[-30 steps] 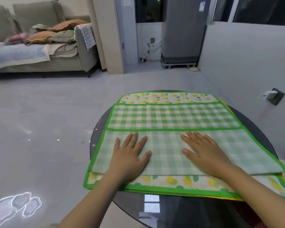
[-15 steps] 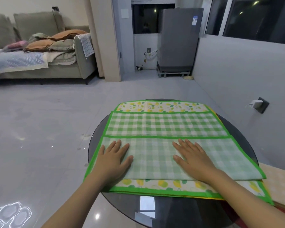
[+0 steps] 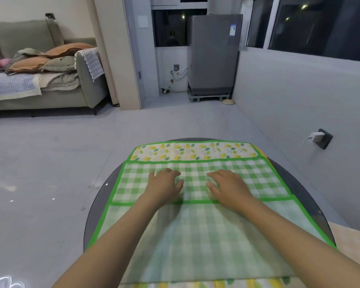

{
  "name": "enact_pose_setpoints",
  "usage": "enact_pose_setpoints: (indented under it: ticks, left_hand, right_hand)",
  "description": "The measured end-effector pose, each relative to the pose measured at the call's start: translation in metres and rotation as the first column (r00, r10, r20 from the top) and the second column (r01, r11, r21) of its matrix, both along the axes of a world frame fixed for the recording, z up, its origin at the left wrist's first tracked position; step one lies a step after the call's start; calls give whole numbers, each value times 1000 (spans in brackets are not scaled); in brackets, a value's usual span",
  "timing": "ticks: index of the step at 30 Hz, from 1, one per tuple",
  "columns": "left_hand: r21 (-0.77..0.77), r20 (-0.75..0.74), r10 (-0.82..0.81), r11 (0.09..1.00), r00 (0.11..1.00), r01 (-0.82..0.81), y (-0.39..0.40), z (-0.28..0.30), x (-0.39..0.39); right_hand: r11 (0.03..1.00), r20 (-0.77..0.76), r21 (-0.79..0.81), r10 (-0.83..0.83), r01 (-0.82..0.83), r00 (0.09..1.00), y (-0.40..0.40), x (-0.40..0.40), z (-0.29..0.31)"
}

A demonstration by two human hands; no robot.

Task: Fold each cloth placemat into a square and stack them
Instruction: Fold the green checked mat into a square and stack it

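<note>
seemingly mid-fold, both hands, left hand (image 3: 164, 187) and right hand (image 3: 229, 187), lay loosely curled, gripping nothing, on the placemat (image 3: 258, 179); next, fold it square.

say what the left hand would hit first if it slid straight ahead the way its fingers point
Probably the green border at the far edge of the checked placemat under the left hand, then the lemon-print placemat. Nothing stands in the way on the cloth, though depth is hard to judge.
</note>
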State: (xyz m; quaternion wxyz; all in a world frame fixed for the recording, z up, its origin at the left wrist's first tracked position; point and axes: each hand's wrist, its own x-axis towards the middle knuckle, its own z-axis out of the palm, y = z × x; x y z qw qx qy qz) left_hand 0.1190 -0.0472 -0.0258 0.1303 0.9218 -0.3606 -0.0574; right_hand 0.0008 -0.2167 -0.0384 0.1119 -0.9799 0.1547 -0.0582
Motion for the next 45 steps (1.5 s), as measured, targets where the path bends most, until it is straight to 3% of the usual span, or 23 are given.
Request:
enact_pose_setpoints:
  ticks: [7, 13, 18, 22, 28, 36, 45]
  left_hand:
    - [-134, -15, 70, 988, 997, -71, -53, -26, 62]
    - [-253, 140, 83, 967, 987, -46, -60, -46, 82]
    - [-422, 207, 97, 907, 974, -1, -56, -31, 79]
    - [-452, 294, 37, 886, 955, 104, -39, 5, 66]
    - [-387, 309, -87, 898, 947, 209, 6, 59, 12]
    - [-314, 195, -186, 919, 963, 241, 67, 68, -78]
    - [-254, 87, -261, 927, 961, 275, 102, 20, -116]
  right_hand:
    - [986, 38, 39, -164, 163, 986, -47, 66, -20]
    - [968, 119, -21, -246, 250, 962, -58, 88, -27]
    - [965, 241, 92, -262, 247, 934, -57, 83, -18]
    - [967, 349, 171, -239, 189, 906, -52, 59, 15]
    - [998, 495, 40, -59, 45, 867, -27, -8, 62]
    - [998, 340, -23, 69, -65, 938, 18, -102, 80]
    - [969, 190, 113, 195, -218, 962, 32, -148, 26]
